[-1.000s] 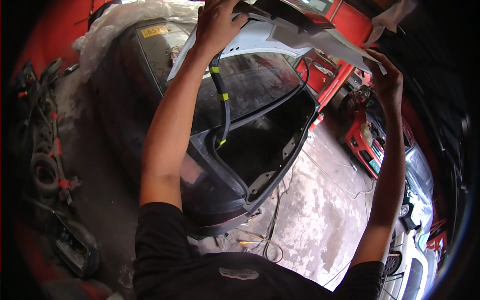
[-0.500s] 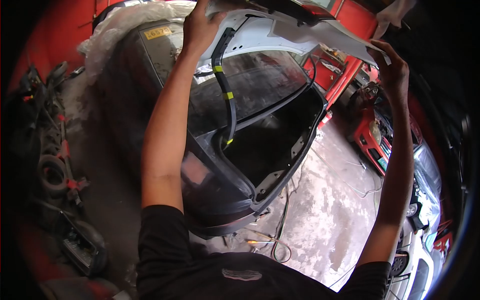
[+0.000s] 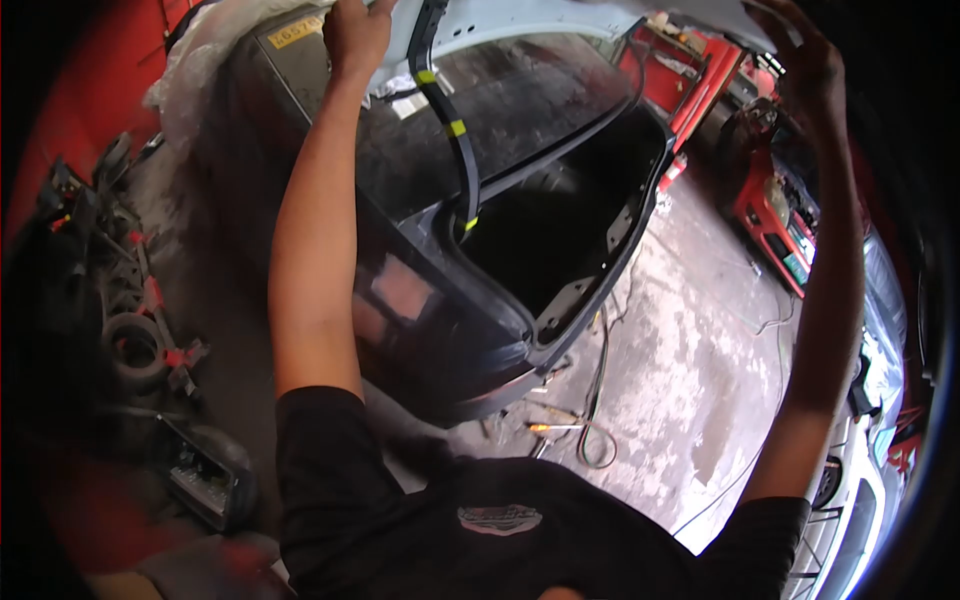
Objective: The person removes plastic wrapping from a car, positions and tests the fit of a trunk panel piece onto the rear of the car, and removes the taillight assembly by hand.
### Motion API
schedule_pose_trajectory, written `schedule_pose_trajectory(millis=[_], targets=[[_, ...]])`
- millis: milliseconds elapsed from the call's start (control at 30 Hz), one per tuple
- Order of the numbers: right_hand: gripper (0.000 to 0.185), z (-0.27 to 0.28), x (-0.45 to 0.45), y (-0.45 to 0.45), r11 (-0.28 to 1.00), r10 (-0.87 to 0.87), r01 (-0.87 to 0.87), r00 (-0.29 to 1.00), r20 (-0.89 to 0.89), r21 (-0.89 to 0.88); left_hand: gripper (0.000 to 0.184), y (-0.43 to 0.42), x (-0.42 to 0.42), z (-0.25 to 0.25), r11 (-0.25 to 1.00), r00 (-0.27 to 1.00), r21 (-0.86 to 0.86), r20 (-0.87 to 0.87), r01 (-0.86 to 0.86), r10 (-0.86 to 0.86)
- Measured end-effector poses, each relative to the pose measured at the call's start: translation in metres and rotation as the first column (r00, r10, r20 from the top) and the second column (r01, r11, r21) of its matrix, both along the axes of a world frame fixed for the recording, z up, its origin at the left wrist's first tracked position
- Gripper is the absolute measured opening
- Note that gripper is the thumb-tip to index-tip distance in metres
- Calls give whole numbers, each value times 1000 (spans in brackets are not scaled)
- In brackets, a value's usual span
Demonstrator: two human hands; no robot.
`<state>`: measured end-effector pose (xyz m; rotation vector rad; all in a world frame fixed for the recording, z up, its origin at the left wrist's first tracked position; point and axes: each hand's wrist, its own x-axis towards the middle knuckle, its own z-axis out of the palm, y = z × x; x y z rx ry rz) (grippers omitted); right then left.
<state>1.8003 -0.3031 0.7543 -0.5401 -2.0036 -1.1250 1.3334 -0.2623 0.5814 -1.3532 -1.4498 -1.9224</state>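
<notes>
Overhead, a raised trunk lid (image 3: 520, 20) shows its pale inner side, mostly cut off by the top of the view. My left hand (image 3: 355, 40) grips its left side; the fingertips are out of frame. At the lid's right edge, my right hand (image 3: 810, 60) has its fingers curled round the rim. A black hinge arm (image 3: 462, 155) with several yellow tape bands runs from the lid down to the dark trunk opening (image 3: 560, 230). The dark car body (image 3: 400, 345) with sanded patches stands below, its rear window (image 3: 530, 85) behind the hinge arm.
Car parts and a tyre (image 3: 135, 345) lie along the left. A hose (image 3: 600, 400) and an orange-handled tool (image 3: 550, 427) are on the floor behind the car. A red car front (image 3: 770, 225) and a white vehicle (image 3: 855, 510) stand at right. Plastic sheeting (image 3: 190, 95) hangs upper left.
Both hands and the trunk lid have moved up in view, with less of the lid showing. The hands are farther apart. The car also sits higher as the camera has tilted.
</notes>
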Motion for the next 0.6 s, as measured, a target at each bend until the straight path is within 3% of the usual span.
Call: schedule_pose_trajectory(millis=[33, 67, 167, 200, 233, 300, 400, 500, 600], targets=[[19, -16, -32, -36, 989, 80, -107, 969, -235, -106, 52, -4, 2, 1, 999, 999, -17, 8, 41, -41], [20, -17, -33, -34, 981, 68, -115, 956, -285, -155, 53, -7, 1, 6, 997, 997, -20, 13, 74, -74], [29, 9, 33, 50, 965, -44, 3, 988, -149, -264, 52, 4, -7, 0, 999, 996, 50, -87, -22, 26], [29, 6, 23, 35, 970, -11, -22, 991, -132, -243, 56, 2, -6, 0, 997, 994, 77, -105, -15, 23], [30, 5, 19, 29, 960, -31, -16, 986, -163, -280, 40, -2, -10, 4, 1000, 996, -26, -85, 0, -2], [30, 3, 14, 25, 933, -82, -3, 972, -221, -360, 36, -6, -5, 4, 995, 991, 62, -113, 72, -65], [31, 7, 31, 52, 960, 60, -103, 983, -171, -260, 36, -12, -2, 5, 998, 994, 34, -95, 58, -55], [31, 2, 31, 56, 971, 96, -133, 978, -185, -198, 38, -18, -6, 8, 977, 974, -30, -79, 211, -213], [30, 0, 12, 33, 981, 91, -120, 978, -189, -150, 55, -6, -17, 18, 991, 979, 91, -188, 102, -83]])
